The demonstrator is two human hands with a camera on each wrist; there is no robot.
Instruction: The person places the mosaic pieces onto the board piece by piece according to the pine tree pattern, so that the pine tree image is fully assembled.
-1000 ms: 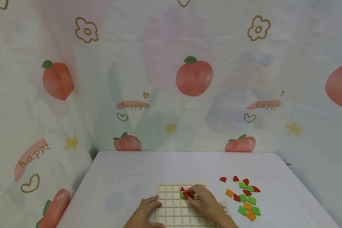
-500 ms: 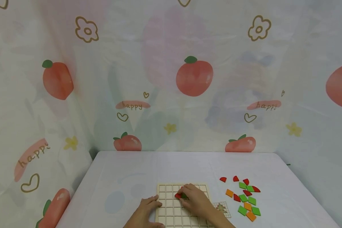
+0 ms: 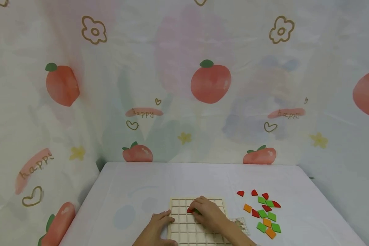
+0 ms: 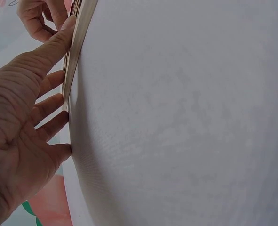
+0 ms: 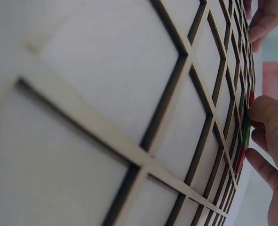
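Observation:
My left hand [image 3: 158,225] rests against the left edge of the wooden grid board [image 3: 179,227], its fingertips and thumb touching the rim; the left wrist view shows this left hand [image 4: 30,94] along the board's side. Over the upper middle of the board, my right hand [image 3: 207,213] pinches a red quarter-round tile [image 3: 189,210], which is partly covered by the fingers. From the right wrist view, the right hand [image 5: 275,136] is low at the board, with the red tile [image 5: 251,99] at its fingertip and a green tile [image 5: 246,129] in the grid beneath.
Right of the board lie several loose tiles: red quarter-rounds [image 3: 240,193], green diamonds [image 3: 275,228] and orange squares [image 3: 247,208]. A small gridded picture card [image 3: 240,223] sits beside the board, partly behind the right forearm. Patterned cloth hangs around the white table [image 3: 135,184].
My right hand has moved left across the board with the red tile, from over the green tile to the cell left of it. The left hand has stayed at the edge.

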